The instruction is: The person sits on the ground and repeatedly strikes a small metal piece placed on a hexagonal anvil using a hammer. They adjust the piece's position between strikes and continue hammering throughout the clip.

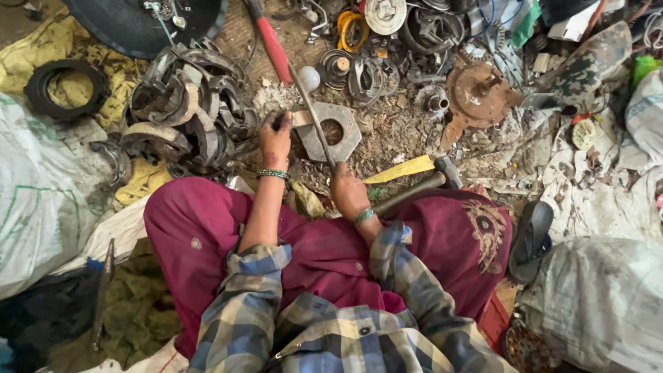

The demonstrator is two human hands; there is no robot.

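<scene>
— What are your hands doing?

— My left hand (275, 140) is curled shut on a small wooden piece (301, 118). That piece lies on a flat metal plate with a round hole (333, 132), right in front of my fingers. My right hand (347, 190) is closed tight around the low end of a long thin metal rod (314, 117). The rod slants up away from me, across the plate.

— How do those things feel, do you think?

— The plate looks thick and heavy, hard and gray, with flat corners. I would grab it by an edge or hook a finger in the hole. The rod looks stiff and cold and a bit slippery, so a full fist low down seems best.

— What is close by?

— Just right of my right hand lies a hammer (414, 188) with a wooden handle, and a yellow strip (400, 170) next to it. Left of my left hand is a pile of curved gray metal pieces (186, 110), rough and dusty. Past the plate there is a rusty round part (476, 93) and a tool with a red handle (274, 48). White sacks (34, 193) sit far out on both sides.
</scene>
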